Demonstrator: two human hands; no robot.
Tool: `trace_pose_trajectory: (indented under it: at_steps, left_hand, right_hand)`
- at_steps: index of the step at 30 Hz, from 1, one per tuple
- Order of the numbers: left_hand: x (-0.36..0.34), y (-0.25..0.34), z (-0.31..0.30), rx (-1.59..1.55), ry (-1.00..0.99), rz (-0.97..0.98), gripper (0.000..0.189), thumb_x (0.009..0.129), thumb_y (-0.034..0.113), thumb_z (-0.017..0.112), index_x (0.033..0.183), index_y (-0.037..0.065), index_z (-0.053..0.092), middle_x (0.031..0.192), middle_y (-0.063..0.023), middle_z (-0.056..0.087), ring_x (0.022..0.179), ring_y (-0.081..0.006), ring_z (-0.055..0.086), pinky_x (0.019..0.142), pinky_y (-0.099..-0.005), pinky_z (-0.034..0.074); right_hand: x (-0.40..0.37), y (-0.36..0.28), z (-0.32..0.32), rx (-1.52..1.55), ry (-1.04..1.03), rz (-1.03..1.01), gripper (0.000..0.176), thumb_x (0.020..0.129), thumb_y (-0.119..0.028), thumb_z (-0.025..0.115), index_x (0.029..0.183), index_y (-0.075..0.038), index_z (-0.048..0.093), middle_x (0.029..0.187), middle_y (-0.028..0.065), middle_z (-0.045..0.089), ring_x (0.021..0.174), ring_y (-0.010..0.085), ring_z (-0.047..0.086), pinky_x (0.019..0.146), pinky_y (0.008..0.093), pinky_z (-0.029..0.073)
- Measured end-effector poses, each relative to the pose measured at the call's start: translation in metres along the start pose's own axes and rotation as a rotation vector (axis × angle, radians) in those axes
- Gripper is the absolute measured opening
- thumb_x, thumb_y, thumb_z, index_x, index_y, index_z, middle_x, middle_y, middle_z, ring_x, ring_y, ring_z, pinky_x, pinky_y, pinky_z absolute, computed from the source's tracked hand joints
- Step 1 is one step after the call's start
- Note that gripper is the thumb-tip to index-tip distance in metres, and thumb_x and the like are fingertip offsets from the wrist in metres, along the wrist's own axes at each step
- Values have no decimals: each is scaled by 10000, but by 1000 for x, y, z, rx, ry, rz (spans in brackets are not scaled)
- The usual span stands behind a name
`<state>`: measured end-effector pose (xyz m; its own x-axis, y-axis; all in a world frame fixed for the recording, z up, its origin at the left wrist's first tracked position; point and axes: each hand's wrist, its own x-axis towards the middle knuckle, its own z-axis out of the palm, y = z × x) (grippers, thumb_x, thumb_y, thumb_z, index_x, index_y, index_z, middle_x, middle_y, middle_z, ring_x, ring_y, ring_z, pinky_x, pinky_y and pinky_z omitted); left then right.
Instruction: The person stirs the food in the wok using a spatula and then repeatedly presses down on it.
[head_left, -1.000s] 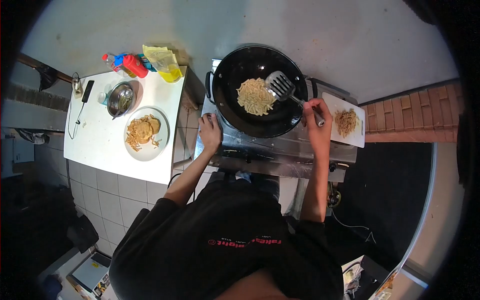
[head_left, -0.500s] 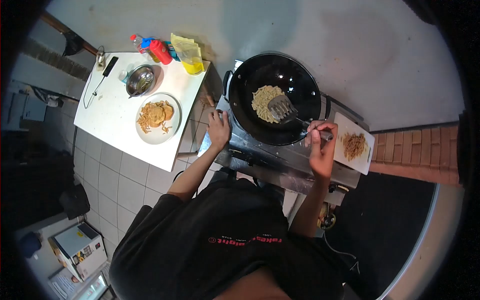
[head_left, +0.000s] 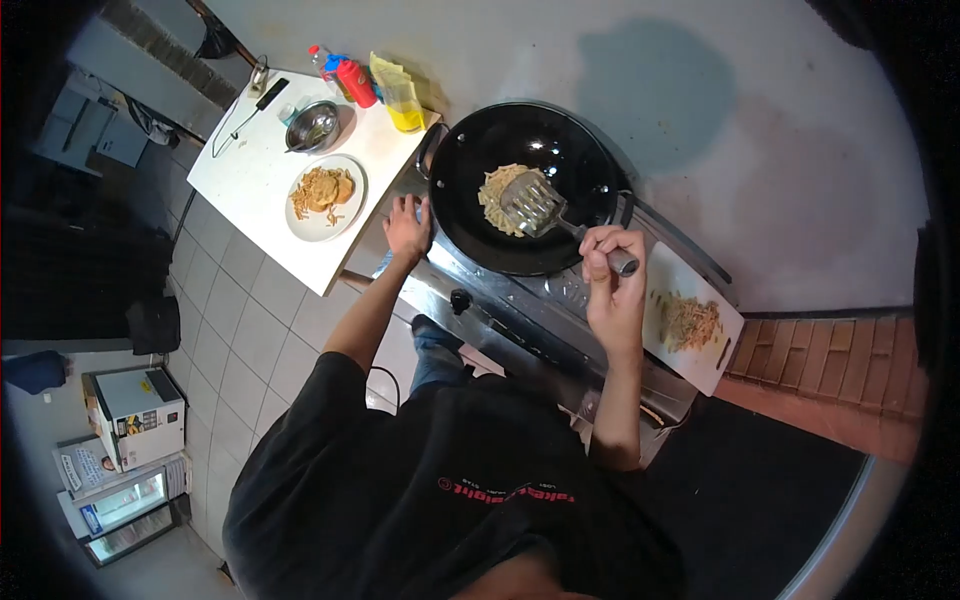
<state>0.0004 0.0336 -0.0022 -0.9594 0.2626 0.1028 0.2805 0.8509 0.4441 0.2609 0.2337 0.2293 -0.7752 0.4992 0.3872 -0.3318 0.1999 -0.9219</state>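
Fig.: R hand point(head_left: 612, 290) clasps spatula point(head_left: 535, 203) handle, blade just past its fingers point(head_left: 598, 243) on pasta point(head_left: 494, 188) in wok point(head_left: 572, 150); L hand point(head_left: 408, 225) at rim, grip unclear; risk: hot rim may burn it, hard flick may spill pasta.

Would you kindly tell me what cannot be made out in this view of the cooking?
Head view:
- Food beneath the spatula in the wok: covered by the spatula's head.
- Middle of the spatula handle: inside the grip of the right hand.
- Whether the left hand touches the wok: its fingers hide the contact.
- Burner of the stove: hidden under the wok.
- Label on the red bottle: too small.
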Motion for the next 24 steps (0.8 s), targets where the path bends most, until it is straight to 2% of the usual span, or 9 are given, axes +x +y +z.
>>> trace_pose_trajectory:
  at_steps: [6, 9, 13, 15, 16, 19, 22, 23, 24]
  left_hand:
    - [1, -4, 5, -16, 28, -8, 408, 1017, 493, 432, 1121, 132, 592, 1183, -145, 561, 1155, -348, 568, 975, -551, 397]
    - [0, -3, 0, -51, 35, 16, 420, 1017, 484, 436, 1146, 115, 588, 1189, -155, 552, 1149, -354, 574, 971, -542, 403]
    - [1, -5, -5, -105, -5, 52, 429, 1018, 479, 435, 1149, 103, 594, 1189, -155, 547, 1162, -355, 566, 969, -534, 405]
    - [3, -3, 1, -147, -31, 69, 434, 1018, 482, 433, 1144, 101, 597, 1187, -156, 545, 1166, -356, 563, 972, -532, 405]
    - [3, -6, 3, -156, -32, 68, 453, 1021, 483, 428, 1162, 87, 595, 1216, -167, 542, 1173, -367, 559, 973, -541, 402]
    - [4, -9, 3, -175, -58, 56, 511, 1029, 477, 413, 1224, 38, 584, 1306, -216, 525, 1195, -406, 544, 981, -563, 391]
    - [3, -10, 3, -179, -29, 61, 500, 1033, 466, 405, 1230, 38, 573, 1280, -207, 536, 1203, -409, 538, 986, -568, 407]
    - [3, -11, 7, -172, 17, 82, 479, 1034, 457, 413, 1182, 34, 583, 1252, -205, 543, 1181, -407, 548, 977, -561, 408]
    - [3, -12, 9, -181, 12, 74, 479, 1034, 457, 413, 1182, 34, 583, 1252, -205, 543, 1181, -407, 548, 977, -561, 408]
  right_hand:
    - [-14, -13, -2, -98, 48, -62, 114, 1015, -59, 536, 999, -35, 426, 944, 115, 569, 881, 186, 564, 815, 300, 477]
    - [-13, -7, 10, -180, 144, -47, 111, 1015, -47, 516, 1003, -37, 406, 989, 112, 562, 902, 180, 549, 858, 303, 465]
    - [5, 1, 20, -350, 255, -76, 109, 1018, -65, 507, 1027, -31, 404, 934, 139, 579, 883, 216, 576, 859, 342, 481]
    - [24, -7, 22, -570, 211, -3, 108, 1025, -91, 497, 1055, -32, 413, 884, 152, 611, 835, 257, 622, 820, 359, 496]
    - [32, -9, 24, -586, 219, 10, 108, 1025, -91, 497, 1055, -32, 413, 884, 152, 611, 835, 257, 622, 820, 359, 496]
    - [59, -16, 31, -730, 161, 76, 137, 1021, -156, 516, 1080, -65, 433, 768, 156, 624, 737, 360, 661, 710, 410, 501]
    - [78, -9, 33, -820, 81, 119, 156, 1020, -184, 529, 1079, -73, 437, 743, 156, 623, 737, 400, 649, 697, 438, 493]
    - [84, -9, 35, -875, 46, 138, 162, 1016, -188, 529, 1076, -67, 439, 766, 180, 643, 770, 441, 642, 687, 487, 480]
    - [88, -6, 37, -884, 37, 140, 162, 1016, -188, 529, 1076, -67, 439, 766, 180, 643, 770, 441, 642, 687, 487, 480]
